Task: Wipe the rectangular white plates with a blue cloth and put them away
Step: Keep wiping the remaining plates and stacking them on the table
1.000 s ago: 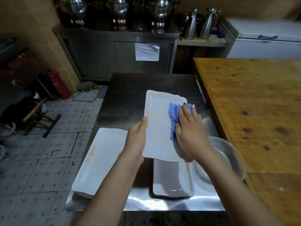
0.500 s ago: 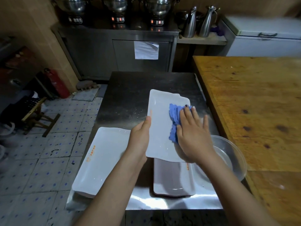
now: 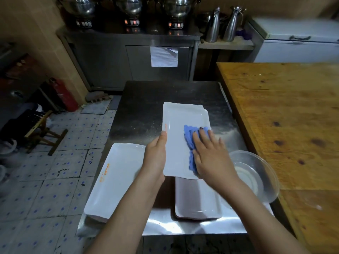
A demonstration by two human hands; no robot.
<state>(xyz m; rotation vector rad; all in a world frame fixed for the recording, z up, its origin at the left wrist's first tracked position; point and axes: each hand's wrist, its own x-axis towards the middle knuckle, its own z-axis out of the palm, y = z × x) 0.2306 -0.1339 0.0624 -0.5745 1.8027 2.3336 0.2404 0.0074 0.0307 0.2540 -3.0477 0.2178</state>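
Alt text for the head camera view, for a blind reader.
A right hand presses a blue cloth on a white plate that the left hand holds. A left plate, a near plate and a clear bowl sit on the steel table.

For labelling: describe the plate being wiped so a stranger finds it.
On the stainless steel table left of the wooden counter, it is the farthest white rectangular plate. Only it has the left hand gripping its edge and a blue cloth on it.

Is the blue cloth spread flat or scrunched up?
Scrunched up: the blue cloth bunches in wrinkles under the flat right hand.
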